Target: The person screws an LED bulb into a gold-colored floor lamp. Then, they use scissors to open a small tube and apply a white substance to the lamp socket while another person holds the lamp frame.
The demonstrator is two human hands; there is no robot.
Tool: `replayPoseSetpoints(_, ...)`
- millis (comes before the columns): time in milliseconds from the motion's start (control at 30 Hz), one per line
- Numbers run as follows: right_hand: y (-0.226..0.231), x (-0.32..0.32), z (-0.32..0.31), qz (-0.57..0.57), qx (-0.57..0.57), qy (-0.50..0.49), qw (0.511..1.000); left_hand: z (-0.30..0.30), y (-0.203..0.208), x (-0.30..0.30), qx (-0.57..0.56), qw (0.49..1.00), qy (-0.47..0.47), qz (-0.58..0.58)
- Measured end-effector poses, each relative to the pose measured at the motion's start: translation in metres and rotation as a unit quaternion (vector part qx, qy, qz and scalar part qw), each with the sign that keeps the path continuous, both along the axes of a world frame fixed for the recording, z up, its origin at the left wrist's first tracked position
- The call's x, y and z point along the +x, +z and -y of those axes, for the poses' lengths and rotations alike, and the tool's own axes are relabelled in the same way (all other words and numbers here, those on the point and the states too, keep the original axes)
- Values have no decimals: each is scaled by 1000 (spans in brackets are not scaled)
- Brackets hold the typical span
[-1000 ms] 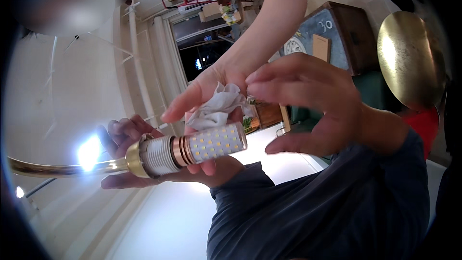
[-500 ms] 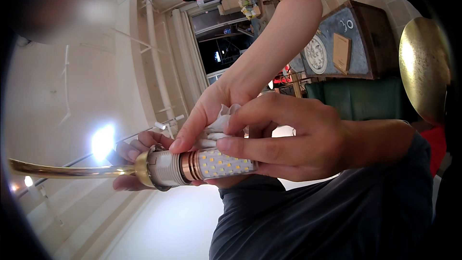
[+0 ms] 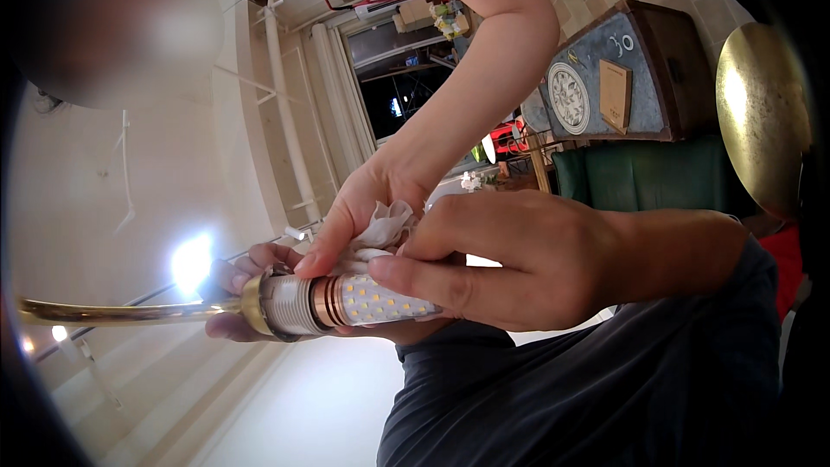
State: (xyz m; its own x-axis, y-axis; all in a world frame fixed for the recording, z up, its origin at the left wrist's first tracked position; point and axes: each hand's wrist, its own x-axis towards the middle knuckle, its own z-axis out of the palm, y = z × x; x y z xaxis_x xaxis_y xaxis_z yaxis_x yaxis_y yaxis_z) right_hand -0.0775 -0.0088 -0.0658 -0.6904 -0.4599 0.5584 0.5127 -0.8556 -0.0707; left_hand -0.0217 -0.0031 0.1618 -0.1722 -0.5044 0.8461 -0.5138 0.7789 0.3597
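An LED bulb (image 3: pixel 380 298), dotted with yellow squares and banded in copper colour, sits in a pale threaded lamp socket (image 3: pixel 294 304). The socket joins a curved brass tube (image 3: pixel 130 311). From the right comes my right hand (image 3: pixel 536 255), its fingers closed at the bulb's free end. My left hand (image 3: pixel 246 268) is wrapped round the socket from behind, with fingertips showing above and below the tube; its palm is hidden. A co-worker's hand (image 3: pixel 354 207) reaches down from above with its thumb against the socket. Crumpled white cloth or tissue (image 3: pixel 380 233) lies between that hand and my right fingers.
The surroundings appear turned sideways. A brass-coloured disc or shade (image 3: pixel 761 112) hangs at the right edge. Behind are a dark trunk-like table (image 3: pixel 640 52) with a brown board (image 3: pixel 616 93) on it, and a green seat (image 3: pixel 661 175). The co-worker's blurred head is at upper left.
The bulb and my right hand appear slightly further left. The co-worker's arm has shifted left and a little lower in the picture. My left hand keeps its hold on the socket.
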Motion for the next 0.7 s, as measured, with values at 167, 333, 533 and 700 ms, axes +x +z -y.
replayPoseSetpoints(167, -3, 1, 1, -22, -7, -12, 1000, 1, -4, 2, 23, 999, -42, 20)
replayPoseSetpoints(333, -7, 2, 5, -25, -13, -11, 1000, 2, -2, 8, 49, 996, -50, 55)
replayPoseSetpoints(533, -5, 1, 5, -27, -16, -13, 999, 4, 2, 11, 67, 995, -75, 25)
replayPoseSetpoints(700, -5, 0, 5, -30, -17, -5, 999, 3, -1, 10, 56, 995, -79, 29)
